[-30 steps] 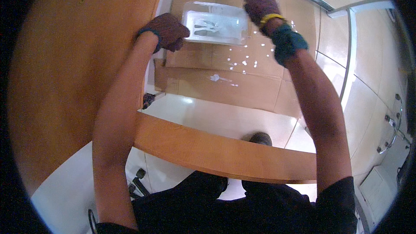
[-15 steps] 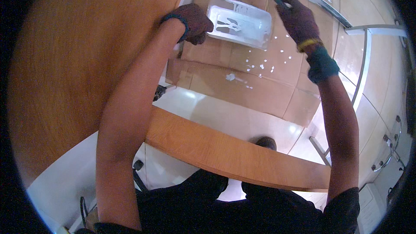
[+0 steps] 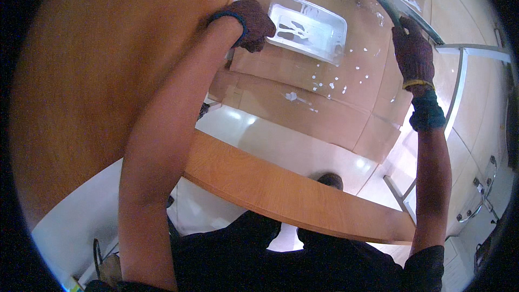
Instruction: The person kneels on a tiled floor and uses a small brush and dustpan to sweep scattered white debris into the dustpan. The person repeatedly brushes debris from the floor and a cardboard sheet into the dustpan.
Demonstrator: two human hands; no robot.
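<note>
Gripped tight in the gloved right hand [image 3: 413, 54] is a long thin tool handle [image 3: 385, 1], its long axis slanting up and to the left from the fist toward the picture's top edge. That arm reaches out nearly straight. The left hand [image 3: 251, 24], also in a dark knit glove, is curled shut against the edge of a tall wooden panel [image 3: 108, 65], elbow bent. Between the hands a clear rectangular plastic tray [image 3: 308, 27] smeared with white paint lies on flattened cardboard [image 3: 303, 92] speckled with white drops.

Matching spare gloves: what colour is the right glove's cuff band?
Yellow band on the right hand, head view.
</note>
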